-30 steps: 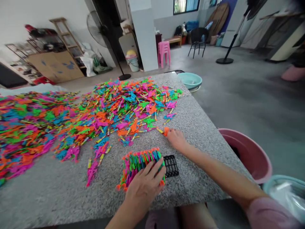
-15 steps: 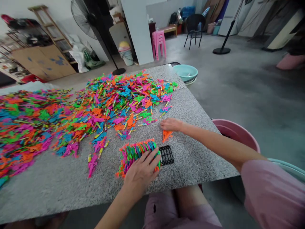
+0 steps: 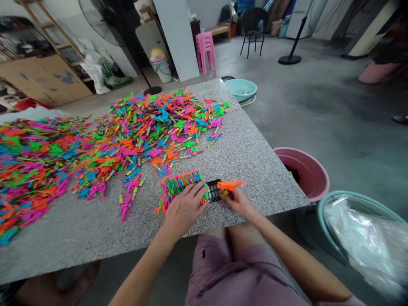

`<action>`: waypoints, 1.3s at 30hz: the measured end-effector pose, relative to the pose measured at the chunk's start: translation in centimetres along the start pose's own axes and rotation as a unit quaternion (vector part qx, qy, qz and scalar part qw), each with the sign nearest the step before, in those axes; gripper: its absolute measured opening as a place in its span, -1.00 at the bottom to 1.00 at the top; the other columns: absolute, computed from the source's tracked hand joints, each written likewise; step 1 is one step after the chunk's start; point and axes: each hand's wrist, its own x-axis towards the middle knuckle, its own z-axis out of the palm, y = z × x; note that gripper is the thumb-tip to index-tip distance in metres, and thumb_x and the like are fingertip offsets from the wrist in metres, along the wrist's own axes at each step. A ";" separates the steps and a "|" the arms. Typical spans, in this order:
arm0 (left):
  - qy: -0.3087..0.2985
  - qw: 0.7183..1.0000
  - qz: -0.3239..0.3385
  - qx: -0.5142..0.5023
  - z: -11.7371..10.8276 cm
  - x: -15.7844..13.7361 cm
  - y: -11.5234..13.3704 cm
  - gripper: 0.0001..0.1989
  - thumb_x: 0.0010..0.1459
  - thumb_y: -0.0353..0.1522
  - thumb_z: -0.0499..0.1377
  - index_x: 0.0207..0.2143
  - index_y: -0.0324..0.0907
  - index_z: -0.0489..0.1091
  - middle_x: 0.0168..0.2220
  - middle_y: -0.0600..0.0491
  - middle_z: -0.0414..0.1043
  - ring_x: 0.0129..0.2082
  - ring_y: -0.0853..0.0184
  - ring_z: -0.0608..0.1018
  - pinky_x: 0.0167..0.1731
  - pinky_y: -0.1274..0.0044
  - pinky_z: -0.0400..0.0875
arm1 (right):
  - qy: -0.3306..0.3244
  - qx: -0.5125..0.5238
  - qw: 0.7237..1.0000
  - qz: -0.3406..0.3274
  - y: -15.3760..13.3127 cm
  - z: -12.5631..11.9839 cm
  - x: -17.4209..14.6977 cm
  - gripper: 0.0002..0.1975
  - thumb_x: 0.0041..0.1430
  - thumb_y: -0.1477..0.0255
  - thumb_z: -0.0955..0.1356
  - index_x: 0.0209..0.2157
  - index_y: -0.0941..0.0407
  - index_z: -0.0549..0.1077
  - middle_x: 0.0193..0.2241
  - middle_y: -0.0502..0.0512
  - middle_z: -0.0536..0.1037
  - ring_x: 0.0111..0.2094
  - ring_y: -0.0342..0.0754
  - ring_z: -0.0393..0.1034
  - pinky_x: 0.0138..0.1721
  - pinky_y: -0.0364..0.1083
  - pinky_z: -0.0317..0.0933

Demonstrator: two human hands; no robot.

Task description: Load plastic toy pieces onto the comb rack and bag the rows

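Note:
A tight row of colourful plastic toys [image 3: 178, 183] stands in a black plastic grid rack [image 3: 214, 191], whose right end is bare. My left hand [image 3: 187, 204] lies over the right part of this row, fingers stretched out and resting on the toys. My right hand [image 3: 237, 203] pinches an orange plastic toy [image 3: 230, 185] just beside the rack's right end. The toy lies level above the stone tabletop, with a yellow part near my fingertips. My fingers partly hide its underside.
A big heap of similar toys [image 3: 153, 123] spreads over the left and back of the granite table [image 3: 248, 148]. Beside the table's right edge stand a pink tub [image 3: 306, 170], a teal tub [image 3: 331, 238] with clear plastic bags, and a turquoise basin [image 3: 240, 88].
My right hand has come back toward me from near the heap, bringing the orange toy to the rack. My left hand stays on the row. The view has shifted slightly.

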 end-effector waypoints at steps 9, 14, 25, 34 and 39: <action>0.015 1.000 0.016 0.020 0.0 -0.1 0.1 -0.69 0.32 -0.30 0.10 0.06 -0.21 0.38 0.19 -0.07 0.34 0.14 0.20 0.42 0.12 0.36 0.36 | 0.060 -0.159 0.985 0.010 -1.6 2.7 0.5 -0.91 0.11 0.44 0.30 -0.43 0.08 0.43 -0.49 0.10 0.52 -0.45 -0.02 0.40 -0.40 -0.12 0.19; 0.015 1.000 0.015 -0.002 0.3 -0.6 -0.3 -0.68 0.33 -0.30 0.09 0.07 -0.21 0.37 0.22 -0.07 0.31 0.15 0.19 0.42 0.13 0.34 0.36 | 0.046 -0.049 0.997 0.025 -1.7 0.9 0.8 -0.93 0.08 0.44 0.30 -0.39 0.10 0.42 -0.53 0.02 0.46 -0.51 -0.09 0.31 -0.44 -0.15 0.16; 0.013 1.000 0.024 0.010 0.1 -0.5 -0.8 -0.68 0.33 -0.29 0.06 0.06 -0.20 0.38 0.22 -0.06 0.31 0.12 0.18 0.45 0.08 0.35 0.41 | -0.021 0.064 0.997 -0.032 -0.2 -1.9 8.2 -0.86 -0.05 0.48 0.34 -0.38 0.10 0.31 -0.48 -0.08 0.35 -0.44 -0.13 0.24 -0.41 -0.18 0.15; 0.001 0.999 0.032 0.030 0.4 -0.6 -1.0 -0.68 0.32 -0.32 0.06 0.08 -0.21 0.36 0.24 -0.07 0.29 0.13 0.16 0.44 0.06 0.31 0.44 | -0.061 -0.163 0.979 -0.104 -1.3 -0.3 9.6 -0.86 0.04 0.51 0.38 -0.29 0.11 0.44 -0.38 0.04 0.54 -0.34 -0.07 0.40 -0.31 -0.16 0.17; -0.002 0.999 0.034 0.038 0.6 -0.8 -1.0 -0.66 0.33 -0.31 0.06 0.10 -0.21 0.35 0.25 -0.07 0.26 0.15 0.17 0.43 0.07 0.34 0.44 | -0.097 -0.185 0.973 -0.094 -2.5 -0.3 9.2 -0.83 0.06 0.50 0.38 -0.25 0.13 0.45 -0.36 0.07 0.58 -0.35 -0.06 0.44 -0.31 -0.17 0.20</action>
